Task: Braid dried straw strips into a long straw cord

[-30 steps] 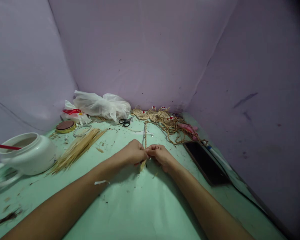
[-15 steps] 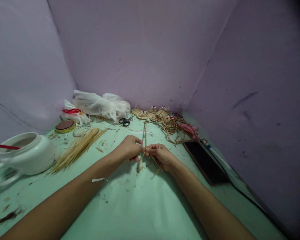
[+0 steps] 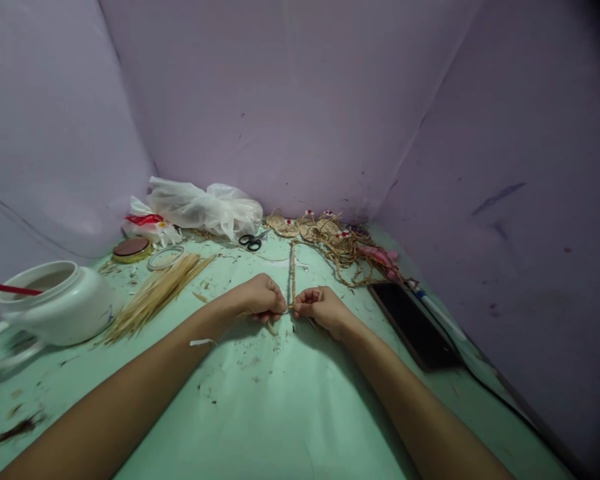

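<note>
A thin braided straw cord (image 3: 293,270) runs straight from the back of the table down to my hands. My left hand (image 3: 263,297) is closed on a straw strand at the cord's near end, and a pale strand end (image 3: 272,328) pokes out below its fingers. My right hand (image 3: 321,310) pinches the near end of the braid between thumb and fingers. The fingertips of both hands are a small gap apart. Just how the strands cross there is too small to make out.
A bundle of dry straw (image 3: 157,300) and a white pot (image 3: 55,303) lie left. Scissors (image 3: 253,242), a plastic bag (image 3: 207,208) and woven pieces with cords (image 3: 330,233) stand at the back. A dark phone (image 3: 415,327) lies right, beside a cable (image 3: 500,393).
My left hand let its fingers loosen near the braid, then closed again and drew slightly left with a strand. My right hand stays pinched at the braid's end.
</note>
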Available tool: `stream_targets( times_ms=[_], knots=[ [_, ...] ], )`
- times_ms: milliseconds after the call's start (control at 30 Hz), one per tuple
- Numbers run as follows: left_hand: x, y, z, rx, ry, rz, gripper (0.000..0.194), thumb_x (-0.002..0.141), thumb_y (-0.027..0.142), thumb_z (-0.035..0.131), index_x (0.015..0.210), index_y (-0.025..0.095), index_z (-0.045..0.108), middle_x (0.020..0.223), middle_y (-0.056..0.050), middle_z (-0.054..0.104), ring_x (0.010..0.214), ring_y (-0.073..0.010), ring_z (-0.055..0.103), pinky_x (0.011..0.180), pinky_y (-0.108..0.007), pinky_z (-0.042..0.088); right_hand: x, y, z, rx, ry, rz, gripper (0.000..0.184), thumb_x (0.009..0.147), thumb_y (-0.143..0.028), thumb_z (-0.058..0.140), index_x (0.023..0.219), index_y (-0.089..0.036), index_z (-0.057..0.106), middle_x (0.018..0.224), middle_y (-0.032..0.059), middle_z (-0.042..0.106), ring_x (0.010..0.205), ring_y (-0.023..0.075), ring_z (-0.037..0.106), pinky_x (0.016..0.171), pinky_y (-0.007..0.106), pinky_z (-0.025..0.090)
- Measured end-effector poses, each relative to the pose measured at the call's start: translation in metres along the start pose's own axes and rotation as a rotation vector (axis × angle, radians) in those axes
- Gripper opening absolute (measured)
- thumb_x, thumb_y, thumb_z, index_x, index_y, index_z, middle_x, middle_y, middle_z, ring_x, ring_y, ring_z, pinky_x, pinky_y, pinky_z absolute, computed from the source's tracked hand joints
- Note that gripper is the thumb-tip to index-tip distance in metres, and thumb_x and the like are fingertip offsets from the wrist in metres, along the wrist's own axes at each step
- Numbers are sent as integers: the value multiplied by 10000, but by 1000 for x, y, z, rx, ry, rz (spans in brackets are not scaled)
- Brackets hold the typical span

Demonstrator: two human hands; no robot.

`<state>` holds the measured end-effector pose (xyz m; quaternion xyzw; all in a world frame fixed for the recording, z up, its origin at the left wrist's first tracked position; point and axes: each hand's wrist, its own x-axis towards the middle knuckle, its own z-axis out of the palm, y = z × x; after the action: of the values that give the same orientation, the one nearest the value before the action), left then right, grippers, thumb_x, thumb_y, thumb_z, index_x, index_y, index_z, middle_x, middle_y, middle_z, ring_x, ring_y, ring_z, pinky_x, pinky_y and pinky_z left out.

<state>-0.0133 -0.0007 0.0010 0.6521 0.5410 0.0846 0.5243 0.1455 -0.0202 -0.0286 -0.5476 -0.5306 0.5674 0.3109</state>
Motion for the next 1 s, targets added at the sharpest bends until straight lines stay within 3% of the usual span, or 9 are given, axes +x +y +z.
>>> stream_targets(
  times_ms=[67,167,233,300,433,633,800,1000],
  knots=[
    [-2,1,-10,37,46,24,212,563,258,542,693,110,621,544,-12,563,374,-66,380,365,-200,261,-1,-1,0,-6,20,7,39,542,-101,524,528,-134,538,357,-65,442,289,25,237,327,196,128],
    [-2,1,-18,215,297,71,242,574,241,541,750,118,651,607,-30,601,485,-97,467,467,-210,338,-2,-2,0,-3,21,35,45,553,-108,524,524,-140,538,312,-76,400,262,28,205,316,202,105],
    [-1,-1,-16,394,458,107,220,592,271,539,717,135,659,657,-50,622,597,-132,521,541,-220,360,-2,-3,0,7,15,41,45,558,-113,529,525,-141,540,302,-79,391,255,28,202,312,201,105],
    [1,-3,-10,546,502,105,227,610,332,535,683,154,656,686,-63,629,650,-157,539,563,-231,356,-3,-4,0,17,18,38,46,556,-108,532,523,-137,541,323,-72,422,261,23,214,313,197,119],
    [5,-7,-3,634,476,65,175,597,285,530,652,163,642,676,-61,622,624,-156,531,541,-228,338,-3,-4,0,26,14,38,47,554,-102,534,520,-132,546,349,-61,457,272,18,228,317,191,140],
    [2,0,-7,325,261,116,208,548,221,513,676,126,646,584,-22,582,552,-120,490,512,-204,350,-1,-2,0,38,26,30,35,542,-98,540,539,-126,561,415,-39,522,295,22,279,329,186,173],
    [1,-1,3,460,389,179,199,546,219,479,626,135,640,567,-28,579,534,-122,479,505,-220,336,-1,-2,-1,44,9,20,42,550,-104,541,518,-128,554,348,-57,453,295,25,262,341,188,172],
    [4,-5,5,243,182,174,176,518,210,501,610,120,621,483,12,499,457,-82,402,457,-197,309,-1,-3,0,48,25,40,45,551,-93,536,526,-130,543,364,-54,475,285,19,258,338,190,158]
  ],
)
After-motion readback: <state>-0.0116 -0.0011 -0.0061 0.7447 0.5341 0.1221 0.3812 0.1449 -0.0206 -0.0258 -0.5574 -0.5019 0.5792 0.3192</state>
